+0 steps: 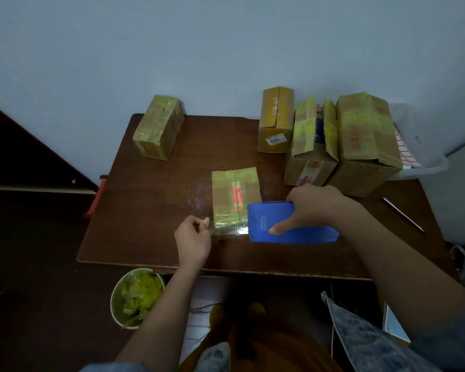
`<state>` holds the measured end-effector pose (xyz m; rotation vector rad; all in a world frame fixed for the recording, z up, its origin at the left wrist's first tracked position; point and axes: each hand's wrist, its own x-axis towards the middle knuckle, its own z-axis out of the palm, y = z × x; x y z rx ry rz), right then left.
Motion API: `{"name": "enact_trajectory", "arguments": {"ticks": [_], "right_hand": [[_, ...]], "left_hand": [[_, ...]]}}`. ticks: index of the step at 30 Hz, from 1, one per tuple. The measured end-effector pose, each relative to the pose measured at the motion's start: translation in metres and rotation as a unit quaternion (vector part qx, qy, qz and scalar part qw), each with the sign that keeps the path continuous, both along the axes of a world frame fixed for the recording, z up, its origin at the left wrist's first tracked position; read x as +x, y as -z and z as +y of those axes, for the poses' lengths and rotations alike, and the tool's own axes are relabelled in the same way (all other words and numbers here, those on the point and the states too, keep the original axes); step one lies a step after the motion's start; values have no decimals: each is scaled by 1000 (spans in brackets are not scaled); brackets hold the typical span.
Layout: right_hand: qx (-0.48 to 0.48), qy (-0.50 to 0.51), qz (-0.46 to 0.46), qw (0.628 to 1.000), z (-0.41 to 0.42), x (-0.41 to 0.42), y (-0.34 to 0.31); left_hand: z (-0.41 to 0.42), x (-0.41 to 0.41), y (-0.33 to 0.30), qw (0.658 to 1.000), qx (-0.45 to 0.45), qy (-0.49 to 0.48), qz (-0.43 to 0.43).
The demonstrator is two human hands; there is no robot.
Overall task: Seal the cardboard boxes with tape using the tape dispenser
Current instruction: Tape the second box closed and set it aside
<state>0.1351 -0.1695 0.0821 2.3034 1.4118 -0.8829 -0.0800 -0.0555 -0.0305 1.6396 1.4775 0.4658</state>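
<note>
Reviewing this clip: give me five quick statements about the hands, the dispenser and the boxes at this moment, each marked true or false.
1. The right hand grips the blue tape dispenser. True.
2. The left hand rests flat on the table. False: it pinches the free end of the clear tape strip pulled from the dispenser.
3. The small box lies just beyond the dispenser near the middle of the table. True.
4. The box with the 3013 sticker stands at the table's left rear. False: it stands at the right rear, beside the open box.
5. The bucket under the table edge holds tape rolls. False: it holds crumpled yellowish tape scraps.
</note>
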Motion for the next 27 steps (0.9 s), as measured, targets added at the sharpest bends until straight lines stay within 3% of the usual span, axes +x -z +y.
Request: {"name": "enact_trajectory", "arguments": {"ticks": [16,27], "right_hand": [[-11,7,-8,1000,7,-1,18],[-21,51,49,997,8,10,40]], "left_hand": [[3,3,10,999,-27,11,15],[4,10,24,987,-152,-32,-50]]}}
